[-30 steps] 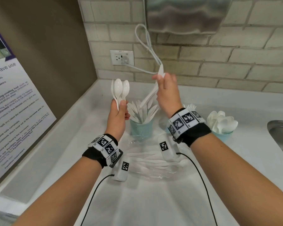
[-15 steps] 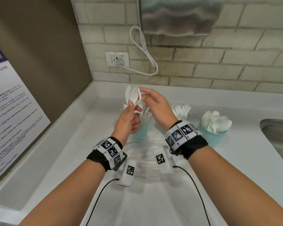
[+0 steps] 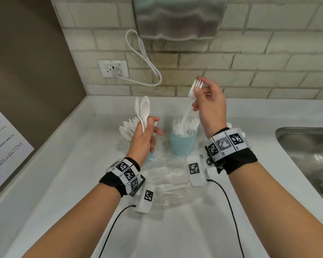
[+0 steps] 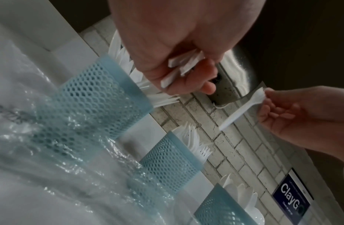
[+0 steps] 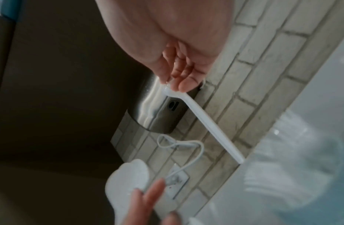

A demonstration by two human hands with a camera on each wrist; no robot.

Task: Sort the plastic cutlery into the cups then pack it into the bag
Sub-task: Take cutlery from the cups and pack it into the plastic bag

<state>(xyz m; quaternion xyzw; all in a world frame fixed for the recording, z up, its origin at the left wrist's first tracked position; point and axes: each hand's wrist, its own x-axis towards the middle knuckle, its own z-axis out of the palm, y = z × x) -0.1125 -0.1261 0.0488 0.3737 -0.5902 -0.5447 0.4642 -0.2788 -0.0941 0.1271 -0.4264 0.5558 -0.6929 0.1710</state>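
Note:
My left hand (image 3: 147, 131) grips a few white plastic spoons (image 3: 144, 110) by their handles, bowls up, in front of the blue mesh cup of knives (image 4: 94, 97). My right hand (image 3: 198, 97) pinches a white fork (image 3: 189, 101) by its head. The fork's handle points down at the blue mesh cup of forks (image 3: 183, 146). A third mesh cup with spoons (image 4: 219, 208) shows only in the left wrist view; in the head view my right wrist hides it. A clear plastic bag (image 3: 168, 183) with more white cutlery lies on the counter between my wrists.
A steel sink (image 3: 306, 155) is sunk into the white counter at the right. On the brick wall behind hang a metal dispenser (image 3: 175, 17) and a socket (image 3: 113, 68) with a looped white cord. A printed notice (image 3: 4, 146) covers the left wall.
One second ago my right hand held a knife above the knife cup, then met the left hand at the spoons. Now it has moved right and holds a fork over the fork cup.

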